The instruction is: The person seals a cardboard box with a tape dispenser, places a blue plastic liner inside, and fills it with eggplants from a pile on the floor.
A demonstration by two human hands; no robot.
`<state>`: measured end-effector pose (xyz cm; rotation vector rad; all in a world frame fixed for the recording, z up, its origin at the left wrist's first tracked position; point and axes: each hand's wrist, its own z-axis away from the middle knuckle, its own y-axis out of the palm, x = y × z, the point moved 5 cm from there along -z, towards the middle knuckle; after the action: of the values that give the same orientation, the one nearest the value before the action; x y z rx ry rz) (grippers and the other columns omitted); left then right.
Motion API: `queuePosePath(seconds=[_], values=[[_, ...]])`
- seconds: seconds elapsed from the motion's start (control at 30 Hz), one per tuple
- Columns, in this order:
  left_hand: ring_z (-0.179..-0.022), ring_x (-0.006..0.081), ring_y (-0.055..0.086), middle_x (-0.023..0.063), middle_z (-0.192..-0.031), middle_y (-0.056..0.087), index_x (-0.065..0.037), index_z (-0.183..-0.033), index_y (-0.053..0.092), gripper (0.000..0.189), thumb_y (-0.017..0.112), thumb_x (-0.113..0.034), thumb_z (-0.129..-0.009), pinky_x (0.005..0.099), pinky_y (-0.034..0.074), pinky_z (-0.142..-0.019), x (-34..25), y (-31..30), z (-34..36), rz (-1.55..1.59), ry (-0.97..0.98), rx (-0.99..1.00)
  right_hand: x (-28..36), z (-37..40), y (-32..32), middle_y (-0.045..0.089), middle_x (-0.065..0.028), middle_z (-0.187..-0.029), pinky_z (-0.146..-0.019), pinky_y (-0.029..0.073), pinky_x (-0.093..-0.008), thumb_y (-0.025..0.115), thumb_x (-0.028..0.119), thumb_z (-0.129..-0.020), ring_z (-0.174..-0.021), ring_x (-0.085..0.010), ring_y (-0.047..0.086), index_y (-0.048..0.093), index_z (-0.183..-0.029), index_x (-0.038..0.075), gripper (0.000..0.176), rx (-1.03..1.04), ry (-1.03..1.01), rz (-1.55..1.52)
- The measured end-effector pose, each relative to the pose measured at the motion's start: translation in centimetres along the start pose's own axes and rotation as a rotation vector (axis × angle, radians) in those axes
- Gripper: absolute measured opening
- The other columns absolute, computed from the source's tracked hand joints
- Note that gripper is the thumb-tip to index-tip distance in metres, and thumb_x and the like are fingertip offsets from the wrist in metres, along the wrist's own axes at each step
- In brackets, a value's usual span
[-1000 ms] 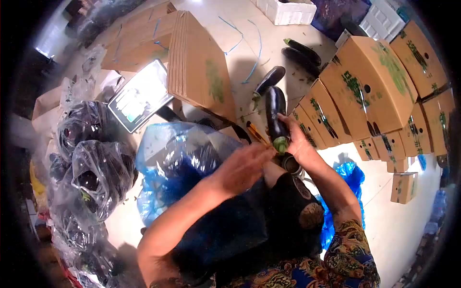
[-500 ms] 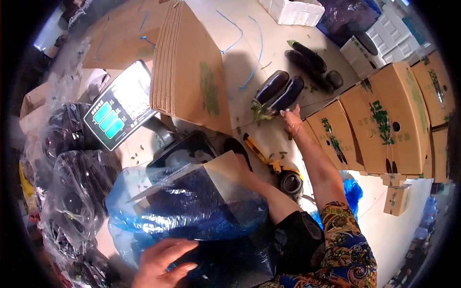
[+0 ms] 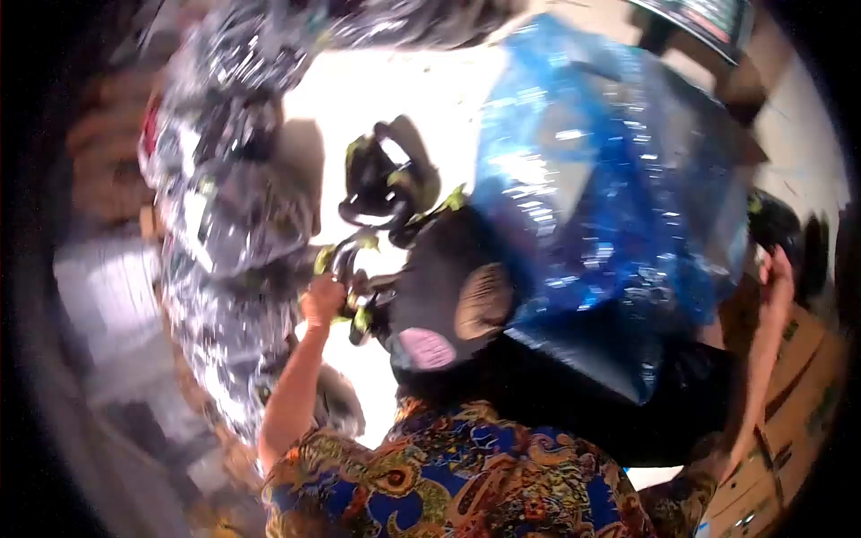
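On the left, my left hand (image 3: 323,299) is closed at a dark, shiny eggplant (image 3: 341,260), though blur hides the exact grip. Several more eggplants (image 3: 381,184) with green stems lie in a loose group just beyond it on the pale floor. Far to the right, my right hand (image 3: 777,267) grips the end of a dark eggplant (image 3: 773,222). Between my arms a large blue plastic bag (image 3: 547,188) covers my lap area, its contents hardly visible through the film.
Clear plastic bags (image 3: 238,215) with dark contents line the left side. A scale display (image 3: 708,22) is at the top right. Cardboard boxes (image 3: 798,394) stand at the lower right, near my right arm. More dark eggplants (image 3: 814,255) lie beyond my right hand.
The view has swung left. My left hand has moved from above the blue bag to the eggplants on the left. My right hand, earlier touching eggplants on the floor, now holds one.
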<state>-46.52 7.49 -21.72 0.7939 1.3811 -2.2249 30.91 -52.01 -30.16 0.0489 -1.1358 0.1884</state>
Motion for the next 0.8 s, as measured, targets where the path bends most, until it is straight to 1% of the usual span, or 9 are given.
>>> queuePosePath(seconds=[0.1, 0.13, 0.2, 0.3, 0.43, 0.57, 0.63, 0.7, 0.8], values=[[-0.065, 0.0118, 0.059, 0.0023, -0.079, 0.065, -0.008, -0.108, 0.065, 0.027, 0.067, -0.017, -0.083, 0.0275, 0.048, -0.056, 14.4, 0.8, 7.0, -0.666, -0.137, 0.054, 5.0, 3.3, 4.1, 0.061, -0.0032, -0.116, -0.083, 0.044, -0.0220, 0.056, 0.022, -0.095, -0.097, -0.0127, 0.058, 0.053, -0.132, 0.005, 0.040, 0.020, -0.092, 0.175], [-0.063, 0.0116, 0.059, 0.0029, -0.082, 0.066, -0.009, -0.111, 0.064, 0.031, 0.067, -0.018, -0.081, 0.0280, 0.049, -0.056, 21.1, 0.2, 9.9, -0.191, -0.309, -0.036, 6.0, 4.0, 5.6, 0.061, -0.0031, -0.118, -0.085, 0.043, -0.0236, 0.057, 0.024, -0.095, -0.099, -0.0132, 0.058, 0.053, -0.132, 0.005, 0.041, 0.055, -0.120, 0.227], [-0.084, 0.0239, 0.066, 0.0097, -0.092, 0.069, -0.009, -0.115, 0.060, 0.048, 0.073, -0.020, -0.070, 0.0358, 0.053, -0.077, 20.1, 1.7, 14.6, -0.336, -0.504, 0.010, 8.6, 5.9, 8.7, 0.060, -0.0017, -0.119, -0.088, 0.043, -0.0256, 0.056, 0.028, -0.096, -0.102, -0.0124, 0.057, 0.054, -0.131, 0.007, 0.041, 0.161, -0.200, 0.303], [-0.088, 0.0269, 0.064, 0.0157, -0.103, 0.065, -0.007, -0.117, 0.058, 0.053, 0.074, -0.017, -0.068, 0.0385, 0.052, -0.081, 19.5, 5.3, 17.8, -0.284, -0.548, -0.018, 10.2, 4.4, 9.1, 0.060, -0.0028, -0.119, -0.091, 0.043, -0.0285, 0.052, 0.026, -0.097, -0.106, -0.0143, 0.055, 0.053, -0.132, 0.009, 0.038, 0.227, -0.145, 0.372], [-0.101, 0.0353, 0.052, 0.0185, -0.100, 0.056, -0.004, -0.112, 0.056, 0.041, 0.068, -0.006, -0.073, 0.0444, 0.046, -0.084, 13.4, 7.7, 16.3, -0.475, 0.033, -0.094, 13.6, 7.1, 12.8, 0.052, -0.0093, -0.131, -0.098, 0.042, -0.0354, 0.036, 0.018, -0.100, -0.116, -0.0231, 0.051, 0.044, -0.139, 0.009, 0.041, 0.073, -0.191, 0.662], [-0.097, 0.0368, 0.052, 0.0186, -0.102, 0.055, -0.004, -0.120, 0.052, 0.054, 0.074, -0.008, -0.071, 0.0456, 0.044, -0.084, 8.2, 10.5, 12.4, -0.345, 0.057, 0.036, 13.4, 6.9, 12.6, 0.045, -0.0139, -0.138, -0.107, 0.033, -0.0379, 0.029, 0.016, -0.099, -0.126, -0.0244, 0.043, 0.040, -0.142, 0.011, 0.045, 0.378, -0.183, 0.663], [-0.099, 0.0399, 0.050, 0.0198, -0.105, 0.054, -0.003, -0.123, 0.048, 0.065, 0.079, -0.024, -0.070, 0.0489, 0.043, -0.083, 8.2, 13.1, 10.2, -0.435, 0.140, 0.024, 14.4, 6.6, 12.1, 0.046, -0.0127, -0.139, -0.109, 0.032, -0.0375, 0.032, 0.016, -0.100, -0.127, -0.0244, 0.044, 0.042, -0.141, 0.011, 0.043, 0.256, -0.452, 1.050], [-0.110, 0.0388, 0.051, 0.0213, -0.119, 0.054, -0.003, -0.126, 0.048, 0.067, 0.080, -0.018, -0.069, 0.0450, 0.045, -0.090, 6.7, 15.5, 7.9, -0.431, -0.109, 0.119, 16.0, 8.2, 13.5, 0.047, -0.0110, -0.139, -0.110, 0.032, -0.0373, 0.037, 0.018, -0.100, -0.127, -0.0237, 0.044, 0.044, -0.139, 0.011, 0.040, 0.248, -0.687, 1.241], [-0.118, 0.0299, 0.051, 0.0175, -0.125, 0.055, 0.000, -0.127, 0.048, 0.073, 0.083, -0.029, -0.070, 0.0422, 0.045, -0.093, 7.6, 16.9, 5.9, 0.242, -0.231, 0.311, 21.0, 17.4, 23.4, 0.050, -0.0068, -0.137, -0.110, 0.033, -0.0364, 0.046, 0.025, -0.100, -0.127, -0.0207, 0.045, 0.050, -0.134, 0.009, 0.038, 0.507, -0.921, 1.133]])
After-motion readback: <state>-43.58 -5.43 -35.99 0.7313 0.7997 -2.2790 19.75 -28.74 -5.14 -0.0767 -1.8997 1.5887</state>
